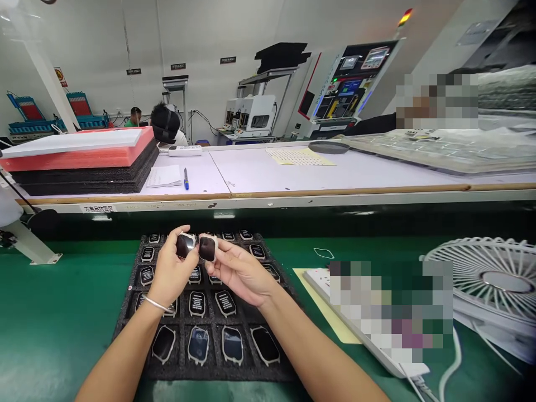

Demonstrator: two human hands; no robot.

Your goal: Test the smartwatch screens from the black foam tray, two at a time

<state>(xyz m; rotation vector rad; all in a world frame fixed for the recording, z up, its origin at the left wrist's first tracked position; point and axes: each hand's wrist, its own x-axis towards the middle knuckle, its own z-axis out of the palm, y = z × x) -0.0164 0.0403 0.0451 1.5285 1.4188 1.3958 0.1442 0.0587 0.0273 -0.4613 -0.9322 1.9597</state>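
- left hand (171, 273): fingers (181, 231) closed narrow, pinching one smartwatch body (185, 245) by its rim, which seems to keep the dark glass free of touch
- right hand (243, 273): fingers (224, 258) likewise narrow on a second smartwatch body (207, 248), held just beside the first
- black foam tray (133, 335): rows of recesses beneath both hands, each seating one watch body (197, 345) apart from its neighbours, likely against scratches
- green tabletop (62, 312): carries the tray, with a white desk fan (494, 279) off to the right

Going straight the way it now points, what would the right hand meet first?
The right hand would likely meet the watch held by the left hand first, just beyond its own pinched watch; depth is hard to judge.
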